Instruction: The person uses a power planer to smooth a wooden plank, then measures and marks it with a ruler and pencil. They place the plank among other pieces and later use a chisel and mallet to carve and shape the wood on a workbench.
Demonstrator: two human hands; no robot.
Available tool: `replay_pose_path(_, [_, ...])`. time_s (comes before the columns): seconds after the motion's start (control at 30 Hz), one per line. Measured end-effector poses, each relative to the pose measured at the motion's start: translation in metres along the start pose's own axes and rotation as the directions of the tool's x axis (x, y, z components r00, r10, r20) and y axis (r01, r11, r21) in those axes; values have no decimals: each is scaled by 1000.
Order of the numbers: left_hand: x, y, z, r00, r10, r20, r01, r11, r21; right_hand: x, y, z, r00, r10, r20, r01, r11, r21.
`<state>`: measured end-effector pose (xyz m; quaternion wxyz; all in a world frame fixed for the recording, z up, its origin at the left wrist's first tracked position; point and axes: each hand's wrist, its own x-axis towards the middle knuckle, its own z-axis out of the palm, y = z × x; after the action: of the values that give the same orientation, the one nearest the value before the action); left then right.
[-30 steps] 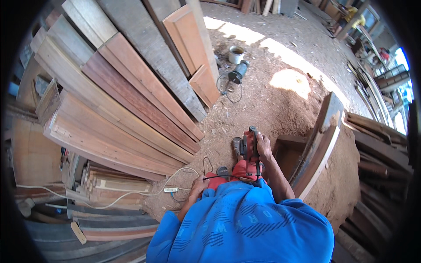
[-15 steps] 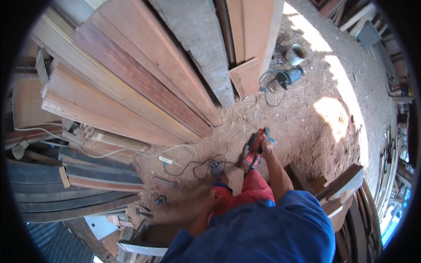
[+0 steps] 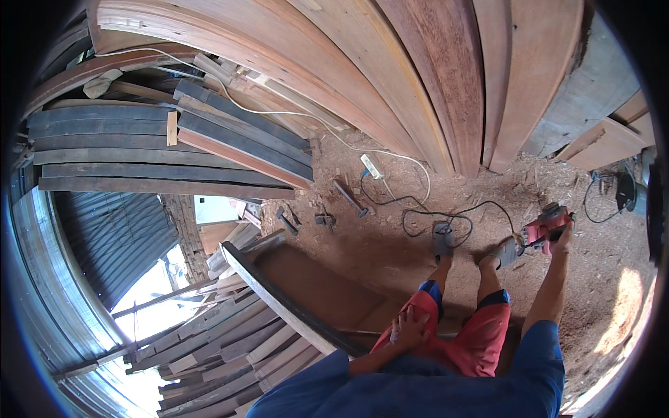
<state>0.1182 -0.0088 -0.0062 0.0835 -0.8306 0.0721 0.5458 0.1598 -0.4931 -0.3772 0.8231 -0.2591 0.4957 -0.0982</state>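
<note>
My right hand (image 3: 562, 242) is wrapped round the handle of a red and black electric planer (image 3: 543, 226), held low on the right beside my sandalled foot. A black cord (image 3: 488, 204) trails from the planer across the sawdust toward a white power strip (image 3: 371, 166). My left hand (image 3: 410, 330) rests on the thigh of my red shorts (image 3: 481, 341), fingers spread and holding nothing. The planer's underside is hidden.
Long wooden planks (image 3: 439, 76) lean ahead, and dark boards (image 3: 160, 157) are stacked at the left. A hammer (image 3: 350, 198) lies on the shavings-covered floor. Close on my left is a wooden board's edge (image 3: 279, 296). A grey tool (image 3: 629, 191) with a cord lies far right.
My view has swung to the left, so the planks and floor appear farther right. The planer stays in my right hand. My left hand now shows clearly on my thigh.
</note>
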Motion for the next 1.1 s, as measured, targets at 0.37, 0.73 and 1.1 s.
replay_pose_path(0.37, [12,-13,-20,984,73,-162,-66,997,49,24,34,28,940,79,-333,-44,993,110])
replay_pose_path(0.73, [1,-75,-13,989,122,-81,-135,974,-183,-196,89,113,965,127,229,144,471,-870])
replay_pose_path(1.1, [89,-151,9,895,127,-427,-393,679,-620,-304,36,212,959,285,15,-35,168,-985])
